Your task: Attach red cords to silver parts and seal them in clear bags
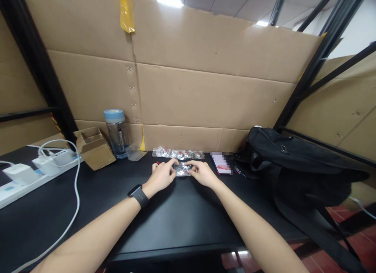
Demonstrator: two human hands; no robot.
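From my remote view, the left hand [162, 175] has its grip nearly closed on the clear packet's [182, 172] left end; the packet lies between, long axis along the table's [182, 222] far edge; my right hand [203, 174] pinches its right end, equally near.

Pkts [179, 154] btwn bottle [115, 136] & phone [219, 163] (bag [296, 163] R)
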